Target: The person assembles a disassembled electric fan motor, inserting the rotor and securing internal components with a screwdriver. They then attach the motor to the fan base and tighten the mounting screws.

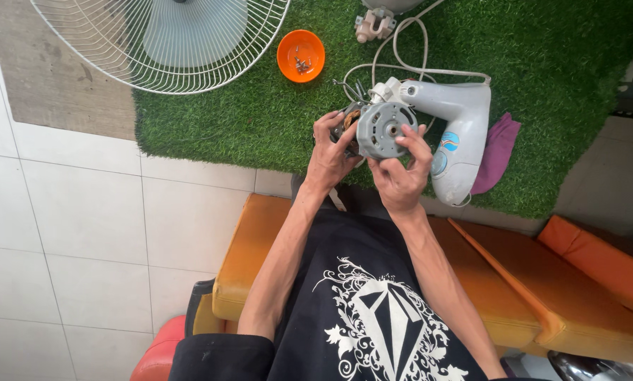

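Note:
A grey round fan motor (382, 130) with copper windings showing on its left side is held up between both hands over the green turf mat (260, 120). My left hand (328, 154) grips its left side. My right hand (401, 176) holds its lower right, thumb on the front face. Wires run from the motor back to the white fan neck housing (457, 134) that lies on the mat just right of it.
An orange bowl (300, 55) with screws sits on the mat. A white wire fan guard (161, 39) lies at top left. A purple cloth (498, 152) is beside the housing. Orange cushioned seat (514, 282) below me, white floor tiles (69, 226) to the left.

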